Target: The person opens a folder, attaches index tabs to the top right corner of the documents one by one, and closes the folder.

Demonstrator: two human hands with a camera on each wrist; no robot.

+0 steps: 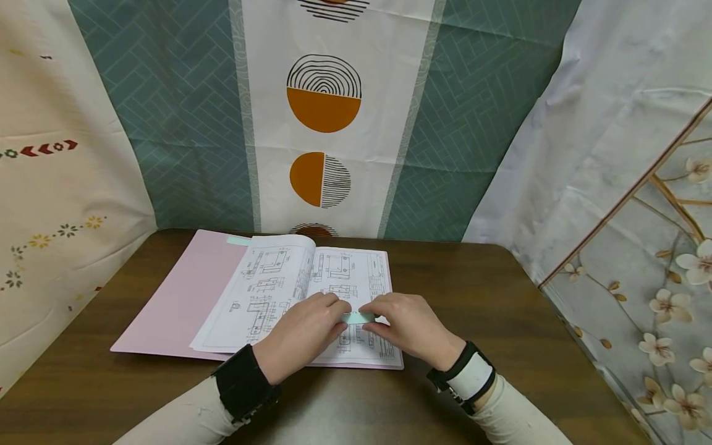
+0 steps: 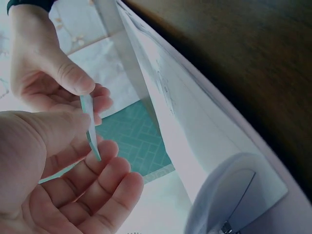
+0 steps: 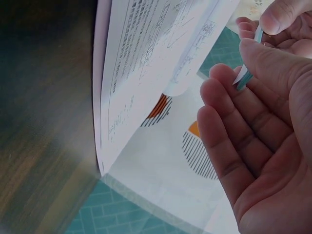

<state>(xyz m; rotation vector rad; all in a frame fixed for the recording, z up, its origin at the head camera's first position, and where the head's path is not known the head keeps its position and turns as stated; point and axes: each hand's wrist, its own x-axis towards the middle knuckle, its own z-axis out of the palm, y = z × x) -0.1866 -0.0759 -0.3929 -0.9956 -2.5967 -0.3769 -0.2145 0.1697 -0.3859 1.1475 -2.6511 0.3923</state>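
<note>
A small pale green strip [image 1: 358, 317], perhaps paper or plastic, is held level just over the right-hand page. The left hand [image 1: 305, 330] pinches its left end between thumb and fingers. At the other end, the right hand [image 1: 413, 324] pinches it the same way. Both wrist views show the strip [image 2: 89, 127] edge-on, a thin piece between the two thumbs. Beneath the hands lies an open stack of drawing sheets [image 1: 356, 266] with printed technical diagrams. The sheets sit in a spread pink folder [image 1: 167, 303], whose left cover lies flat.
Another pale green strip [image 1: 238, 241] lies at the top edge of the folder's left cover. The brown wooden table [image 1: 456, 290] extends to both sides. Patterned cloths [image 1: 345, 142] hang behind it and along the left and right.
</note>
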